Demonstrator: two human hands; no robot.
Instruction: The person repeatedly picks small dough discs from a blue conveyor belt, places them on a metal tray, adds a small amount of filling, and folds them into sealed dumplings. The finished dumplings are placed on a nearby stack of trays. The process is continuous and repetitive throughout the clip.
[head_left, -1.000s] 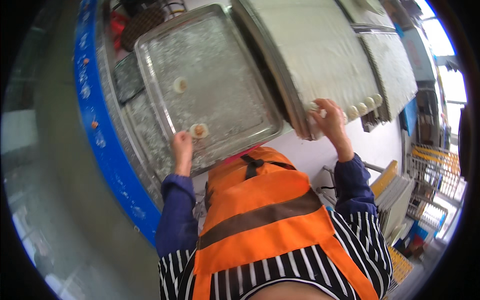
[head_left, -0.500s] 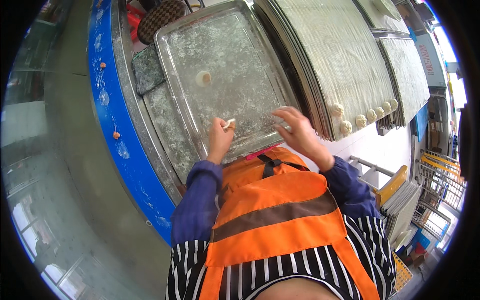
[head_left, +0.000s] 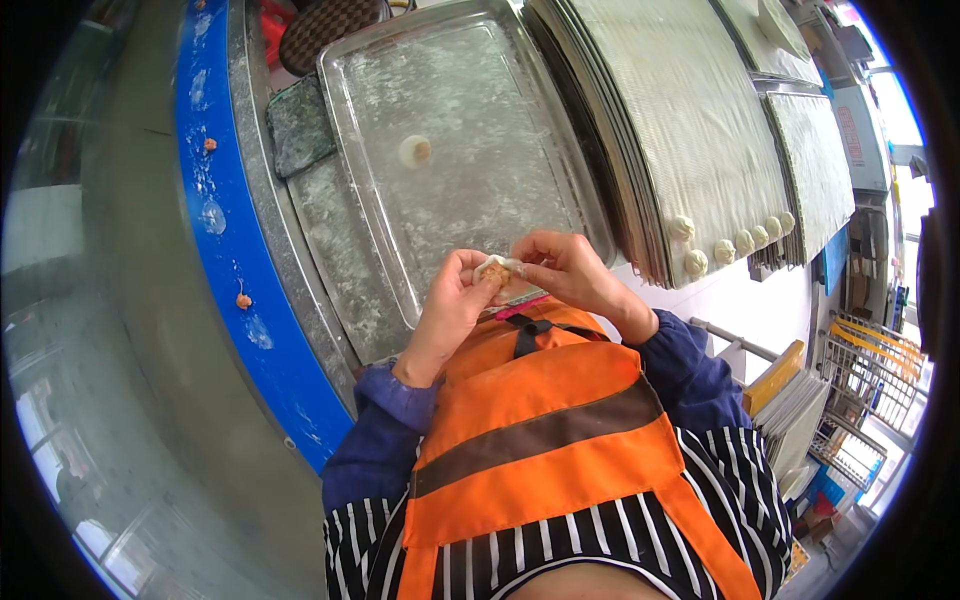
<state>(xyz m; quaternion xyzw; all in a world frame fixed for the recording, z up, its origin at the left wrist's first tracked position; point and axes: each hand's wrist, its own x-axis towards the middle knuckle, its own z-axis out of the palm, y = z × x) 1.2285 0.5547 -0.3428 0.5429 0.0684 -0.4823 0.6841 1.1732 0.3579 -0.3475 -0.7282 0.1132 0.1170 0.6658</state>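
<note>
Above the near edge of a floury metal tray (head_left: 480,190), both my hands are on a small dough wrapper with filling (head_left: 493,270). My left hand (head_left: 452,308) cups it from the left, fingers curled around it and thumb against the filling. My right hand (head_left: 572,275) is closed, pinching the wrapper's right edge between thumb and fingertips. The pale dough rim curves around an orange-pink filling; its underside is hidden by my fingers. Farther off in the same tray lies another filled wrapper (head_left: 414,151), open and untouched.
A blue conveyor belt (head_left: 225,230) with filling lumps (head_left: 243,301) and pale wrappers runs along the left. On the right, a cloth-lined tray stack (head_left: 680,110) carries several pleated buns (head_left: 725,250) near its front edge. A dark floury slab (head_left: 300,128) lies left of the tray.
My right hand has moved left from open above the tray's near right side and now pinches the wrapper. My left hand has shifted slightly right, still holding it.
</note>
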